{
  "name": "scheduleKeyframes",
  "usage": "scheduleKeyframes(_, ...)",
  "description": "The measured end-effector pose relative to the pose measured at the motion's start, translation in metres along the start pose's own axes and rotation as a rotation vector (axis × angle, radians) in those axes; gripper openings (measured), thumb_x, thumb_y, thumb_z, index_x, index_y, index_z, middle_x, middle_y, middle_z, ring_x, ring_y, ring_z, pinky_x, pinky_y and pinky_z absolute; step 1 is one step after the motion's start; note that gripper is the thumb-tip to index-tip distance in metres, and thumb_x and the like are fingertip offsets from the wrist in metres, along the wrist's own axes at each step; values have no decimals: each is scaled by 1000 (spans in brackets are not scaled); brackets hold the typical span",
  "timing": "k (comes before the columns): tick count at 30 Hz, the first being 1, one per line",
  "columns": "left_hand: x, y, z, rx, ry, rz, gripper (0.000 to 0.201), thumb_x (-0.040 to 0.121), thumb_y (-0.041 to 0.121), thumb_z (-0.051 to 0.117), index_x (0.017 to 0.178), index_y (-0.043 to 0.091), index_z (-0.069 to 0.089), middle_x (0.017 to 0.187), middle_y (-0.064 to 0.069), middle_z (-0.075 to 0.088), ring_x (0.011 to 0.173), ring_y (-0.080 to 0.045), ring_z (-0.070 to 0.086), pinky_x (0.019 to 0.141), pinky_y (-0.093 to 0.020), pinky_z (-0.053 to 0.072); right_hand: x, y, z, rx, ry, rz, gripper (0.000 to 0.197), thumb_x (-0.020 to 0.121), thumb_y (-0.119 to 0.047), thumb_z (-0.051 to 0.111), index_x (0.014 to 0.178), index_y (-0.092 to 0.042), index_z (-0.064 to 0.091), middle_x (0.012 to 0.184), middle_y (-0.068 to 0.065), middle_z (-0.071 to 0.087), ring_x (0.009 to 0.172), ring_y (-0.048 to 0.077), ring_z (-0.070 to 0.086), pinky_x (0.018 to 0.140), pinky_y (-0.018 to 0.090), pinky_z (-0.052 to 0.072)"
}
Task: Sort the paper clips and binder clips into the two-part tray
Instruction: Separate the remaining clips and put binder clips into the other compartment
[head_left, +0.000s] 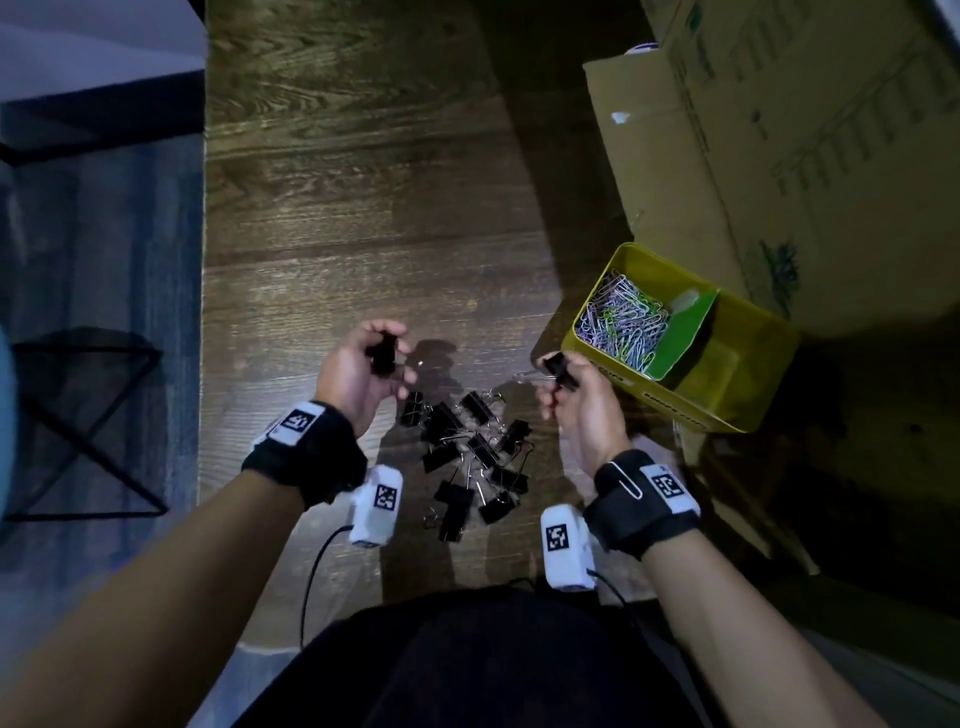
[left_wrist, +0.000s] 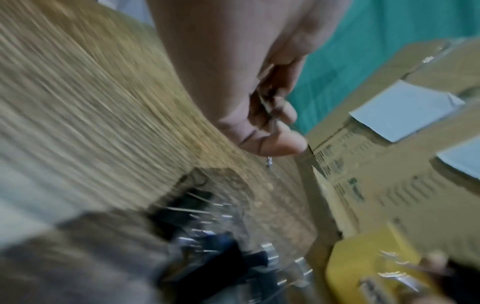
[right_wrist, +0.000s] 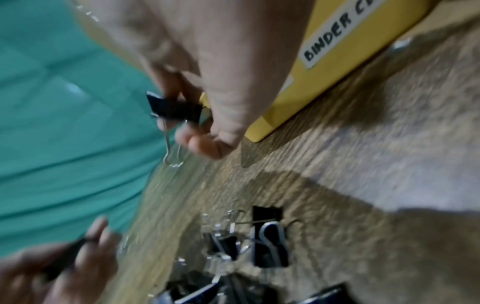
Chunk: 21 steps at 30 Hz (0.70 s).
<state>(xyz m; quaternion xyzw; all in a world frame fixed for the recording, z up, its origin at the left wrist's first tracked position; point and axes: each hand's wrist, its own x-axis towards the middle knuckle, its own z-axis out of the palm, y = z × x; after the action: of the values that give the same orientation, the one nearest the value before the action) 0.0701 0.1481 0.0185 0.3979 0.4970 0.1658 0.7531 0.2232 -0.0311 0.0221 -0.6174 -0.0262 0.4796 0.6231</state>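
Note:
Several black binder clips (head_left: 470, 454) lie in a heap on the wooden table, between my two hands. My left hand (head_left: 371, 358) is raised above the heap's left side, its fingers curled round a black binder clip (head_left: 384, 353). My right hand (head_left: 563, 384) pinches another black binder clip (head_left: 560, 370) with its wire handles pointing left; the right wrist view shows that clip (right_wrist: 175, 110) between the fingertips. The yellow two-part tray (head_left: 748, 410) stands at the right, with coloured paper clips (head_left: 621, 322) in its far-left part and a green divider (head_left: 683, 332) across it.
Large cardboard boxes (head_left: 779, 156) stand right behind the tray. A label reading "BINDER C" (right_wrist: 335, 30) is stuck on the tray's near wall. One silver paper clip (head_left: 626, 480) is hooked on my right wristband. The table's left edge (head_left: 203, 312) drops to a grey floor.

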Motion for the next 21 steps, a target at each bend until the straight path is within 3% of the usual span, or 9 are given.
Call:
scheduleKeyframes(2,-6,-6,-9,307,57,109,21,93,18,43,79,18,59,72,-2,51,54,-18,50,48,-26,39,2,-5,6,74,102,5,27,101,-29,33,86,-17,53,70,-3,43,62,11,40,58,27,34)
scheduleKeyframes(4,-11,-13,-18,854,13,321,9,88,25,59,80,22,61,75,5,51,62,-11,49,57,-26,40,3,-8,10,-33,165,-26,33,94,-45,46,77,-17,53,67,-4,50,63,15,49,67,32,42)
scheduleKeyframes(5,-14,-18,-20,1094,-69,386,10,84,31,65,88,23,62,82,7,50,71,-8,49,64,-25,42,5,-8,11,-124,158,-53,37,89,-50,53,76,-16,54,66,-3,55,66,18,55,77,37,45)
scheduleKeyframes(6,-17,-23,-19,1289,-157,404,25,80,38,67,100,24,61,92,8,47,81,-8,50,73,-24,44,5,-10,14,-213,132,-66,37,86,-49,58,75,-14,56,66,-3,59,68,20,60,84,43,48)
scheduleKeyframes(8,-22,-35,-15,1539,-256,354,49,78,47,66,120,27,54,107,4,44,95,-14,51,80,-28,48,8,-11,19,-394,70,-57,27,88,-35,62,70,-16,57,66,-3,65,67,17,65,83,46,52)
scheduleKeyframes(11,-23,-47,-5,1656,-219,355,52,80,46,64,125,26,48,117,-2,43,100,-20,53,77,-31,51,17,-8,27,-926,-10,-139,18,89,-29,62,73,-24,57,78,-6,62,76,12,59,79,28,44)
scheduleKeyframes(13,-21,-51,-3,1653,-180,356,45,81,42,65,120,23,50,117,-4,43,99,-22,54,72,-32,49,21,-4,34,-1186,-110,-172,11,88,-29,64,95,-20,64,100,-1,64,93,14,58,83,23,40)
scheduleKeyframes(15,-19,-52,-4,1614,-182,371,39,82,39,66,114,22,51,116,-3,43,96,-23,55,68,-33,49,26,5,39,-1328,-195,-135,27,89,-29,64,112,-15,63,110,6,64,99,19,60,84,25,45)
scheduleKeyframes(21,-22,-44,-19,1472,-243,395,28,79,40,68,95,23,52,103,6,46,91,-15,53,70,-31,48,29,20,50,-1512,-157,-108,21,94,-23,55,105,-10,67,99,15,66,74,21,58,66,22,47)
